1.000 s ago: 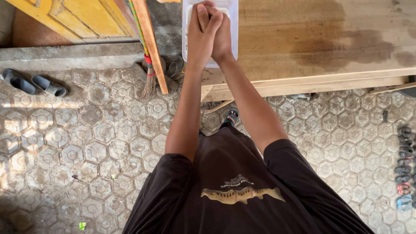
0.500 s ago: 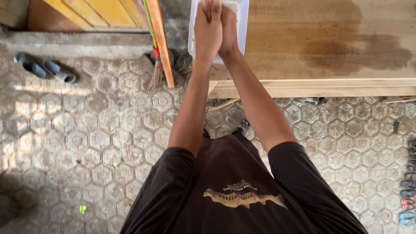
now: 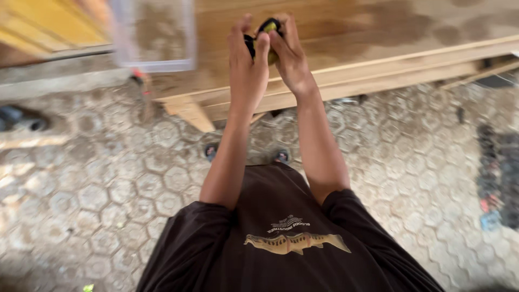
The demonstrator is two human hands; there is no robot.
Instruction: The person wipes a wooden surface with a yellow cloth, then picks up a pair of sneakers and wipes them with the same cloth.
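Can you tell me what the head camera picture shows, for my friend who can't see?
Two hands, left hand and right hand, together hold a small dark and yellow object above a wooden table. A clear plastic tray sits nearby.

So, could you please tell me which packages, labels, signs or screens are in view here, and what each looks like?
Clear plastic container: rectangular, see-through with a pale rim, on the wooden table, upper left of both hands.
Shirt print: tan fish shape under small pale lettering, on the dark shirt's chest.
No signs or screens.
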